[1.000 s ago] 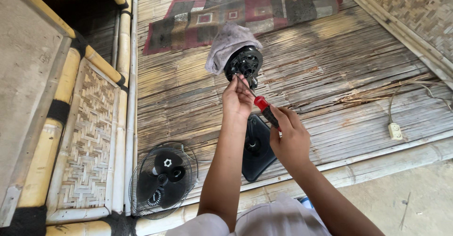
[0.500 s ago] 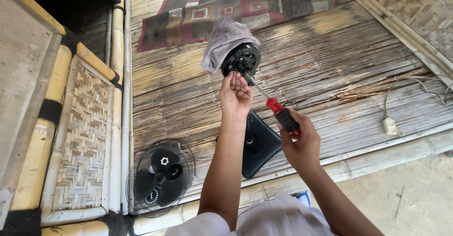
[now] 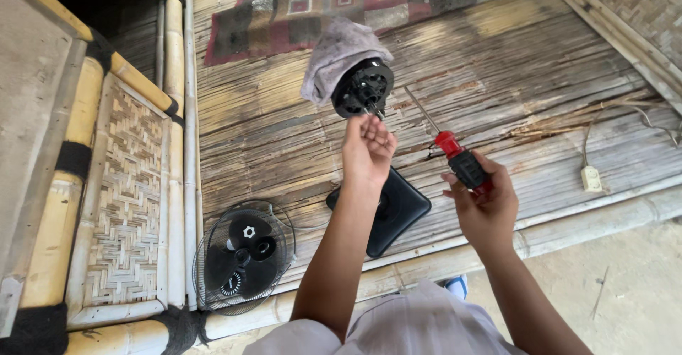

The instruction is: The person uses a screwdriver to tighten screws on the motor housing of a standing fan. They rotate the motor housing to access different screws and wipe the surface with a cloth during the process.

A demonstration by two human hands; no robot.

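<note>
Already the fan's blade-and-guard assy point(image 3: 241, 255) lay detached on the bamboo floor point(image 3: 497, 99). Left hand point(image 3: 367, 149) pinched at motor housing point(image 3: 363, 88) shaft; right hand point(image 3: 483, 199) clasped red-black screwdriver point(image 3: 455, 157), tip clear of motor. Motor w/ cloth point(image 3: 334, 53) remained unopened.

The left hand point(image 3: 367, 145) covers the front of the fan motor point(image 3: 363, 87), so I cannot tell what its fingers pinch. A grey cloth point(image 3: 337, 58) hides the motor's back. The arm hides part of the black base point(image 3: 398, 209) below the motor. The rug point(image 3: 369, 0) beyond the motor runs off the top edge.
</note>
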